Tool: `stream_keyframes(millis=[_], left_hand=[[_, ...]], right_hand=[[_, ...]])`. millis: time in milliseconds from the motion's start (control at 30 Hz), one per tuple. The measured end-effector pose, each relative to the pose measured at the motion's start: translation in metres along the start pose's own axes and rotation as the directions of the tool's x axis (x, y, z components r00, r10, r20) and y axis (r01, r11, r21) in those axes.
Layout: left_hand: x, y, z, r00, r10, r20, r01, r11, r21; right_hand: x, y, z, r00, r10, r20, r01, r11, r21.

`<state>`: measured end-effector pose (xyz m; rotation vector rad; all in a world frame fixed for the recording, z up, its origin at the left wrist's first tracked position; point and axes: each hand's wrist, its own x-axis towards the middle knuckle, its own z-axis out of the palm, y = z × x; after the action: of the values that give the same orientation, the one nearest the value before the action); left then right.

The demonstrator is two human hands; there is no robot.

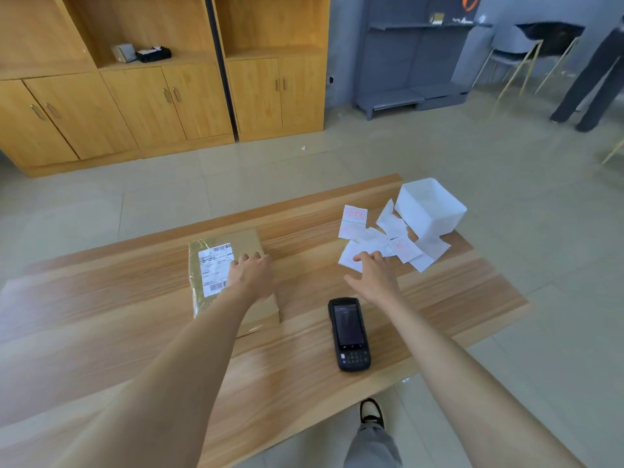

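The left hand (251, 270) lies flat on the brown cardboard parcel (248, 241), fingers straight and pressing on its top. Its grip is open and it only steadies the parcel, which sits near the middle of the wood-grain tabletop (135, 315). A white printed shipping label (214, 268) is already stuck across the parcel's left side under clear tape, so that part looks done. The right hand (373, 275) stretches toward the loose white paper slips (371, 239), some stamped in red, scattered just beside the open white box (430, 207) at the far right. Its fingers are spread and relaxed with their tips at the nearest slip, so the grip is open and nothing is pinched yet. The black handheld scanner (349, 334) lies screen-up between the two forearms, touched by neither hand. By my reading the work is around its middle: the parcel is placed and held, but no slip is picked up. Taking one slip and bringing it to the parcel remains.
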<state>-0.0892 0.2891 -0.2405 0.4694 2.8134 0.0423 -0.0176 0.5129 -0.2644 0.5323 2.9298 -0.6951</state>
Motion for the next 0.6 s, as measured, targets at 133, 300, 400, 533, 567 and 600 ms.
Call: stream_keyframes(millis=[133, 300, 400, 533, 567, 600], left_hand=[[0.038, 0.043, 0.0, 1.0, 0.006, -0.005, -0.006, 1.0, -0.011], [0.084, 0.116, 0.003, 0.999, 0.004, 0.037, -0.002, 0.999, -0.039], [0.108, 0.158, 0.009, 0.997, 0.01, 0.071, -0.006, 0.999, -0.053], [0.132, 0.202, 0.019, 0.994, 0.02, 0.11, -0.013, 0.998, -0.06], [0.137, 0.21, 0.021, 0.993, 0.018, 0.118, -0.011, 0.998, -0.063], [0.141, 0.217, 0.024, 0.992, 0.018, 0.124, -0.011, 0.998, -0.061]], right_hand=[[0.035, 0.046, -0.015, 0.999, 0.037, 0.004, -0.037, 0.999, -0.022], [0.082, 0.117, -0.042, 0.994, 0.104, 0.032, -0.104, 0.994, -0.014], [0.105, 0.159, -0.052, 0.986, 0.147, 0.078, -0.147, 0.989, -0.001], [0.133, 0.196, -0.06, 0.98, 0.151, 0.132, -0.157, 0.987, 0.035], [0.139, 0.201, -0.06, 0.978, 0.147, 0.15, -0.155, 0.987, 0.046], [0.144, 0.205, -0.058, 0.975, 0.144, 0.169, -0.156, 0.986, 0.058]])
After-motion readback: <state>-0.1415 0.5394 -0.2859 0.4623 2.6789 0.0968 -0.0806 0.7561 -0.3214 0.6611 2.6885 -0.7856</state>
